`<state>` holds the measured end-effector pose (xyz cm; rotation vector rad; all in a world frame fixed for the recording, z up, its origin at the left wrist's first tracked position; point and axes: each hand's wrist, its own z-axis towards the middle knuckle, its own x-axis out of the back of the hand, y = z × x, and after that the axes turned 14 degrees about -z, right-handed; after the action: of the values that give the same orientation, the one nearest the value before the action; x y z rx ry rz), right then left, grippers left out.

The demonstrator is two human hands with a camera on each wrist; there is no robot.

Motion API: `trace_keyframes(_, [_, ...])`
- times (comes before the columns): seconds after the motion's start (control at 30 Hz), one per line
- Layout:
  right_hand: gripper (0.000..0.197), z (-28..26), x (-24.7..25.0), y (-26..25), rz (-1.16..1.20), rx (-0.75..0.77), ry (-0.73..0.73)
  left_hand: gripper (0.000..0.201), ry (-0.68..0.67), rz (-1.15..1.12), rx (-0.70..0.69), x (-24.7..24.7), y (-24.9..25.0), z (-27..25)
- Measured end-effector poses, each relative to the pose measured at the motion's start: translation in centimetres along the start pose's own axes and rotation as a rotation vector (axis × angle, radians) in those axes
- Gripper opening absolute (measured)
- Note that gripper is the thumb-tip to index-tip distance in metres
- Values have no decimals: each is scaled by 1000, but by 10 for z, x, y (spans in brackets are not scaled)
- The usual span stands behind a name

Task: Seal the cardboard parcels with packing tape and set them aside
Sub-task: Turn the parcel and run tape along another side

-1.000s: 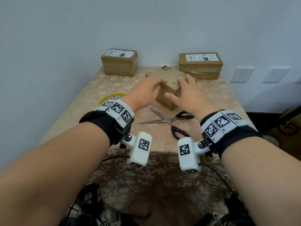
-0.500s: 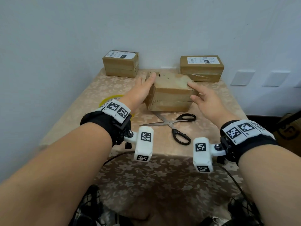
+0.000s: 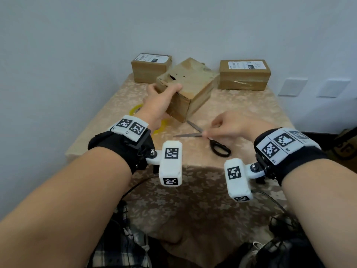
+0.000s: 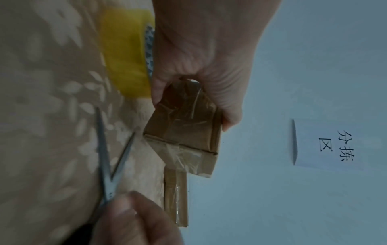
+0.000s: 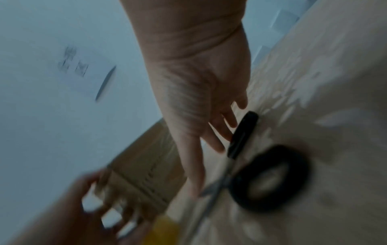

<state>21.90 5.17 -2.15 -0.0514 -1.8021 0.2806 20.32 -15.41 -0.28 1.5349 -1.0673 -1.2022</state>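
Observation:
A worn brown cardboard parcel point(image 3: 193, 86) with old clear tape on it is tilted up off the table, one corner pointing toward me. My left hand point(image 3: 161, 97) grips its near left end, thumb on top and fingers round the far side; the left wrist view shows this parcel point(image 4: 184, 126) pinched in that hand point(image 4: 205, 49). My right hand point(image 3: 222, 126) is off the parcel and low over the black-handled scissors point(image 3: 220, 149), fingers fairly straight and touching them near the pivot. A yellow tape roll point(image 3: 136, 110) lies under my left wrist, mostly hidden.
Two labelled brown parcels stand against the back wall, one at the left point(image 3: 150, 68) and one at the right point(image 3: 244, 74). The beige floral tablecloth point(image 3: 241, 105) covers a small table with a near edge below my wrists. Wall plates point(image 3: 292, 87) sit at the right.
Both hands held the parcel flat on the table. Now the left hand alone holds it, turned and tilted up, while the right hand has let go and dropped to the scissors.

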Motion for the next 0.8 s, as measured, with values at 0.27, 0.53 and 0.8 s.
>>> trace_keyframes(0.27, [20, 3, -9, 11, -207, -110, 161, 41, -12, -85, 36, -5, -3, -11])
trace_keyframes(0.53, [25, -6, 3, 52, -66, -288, 486, 43, -1, -14, 118, -35, -11, -16])
trace_keyframes(0.8, [61, -25, 21, 12, 348, 11, 397, 52, -367, 655, 69, -46, -11, -41])
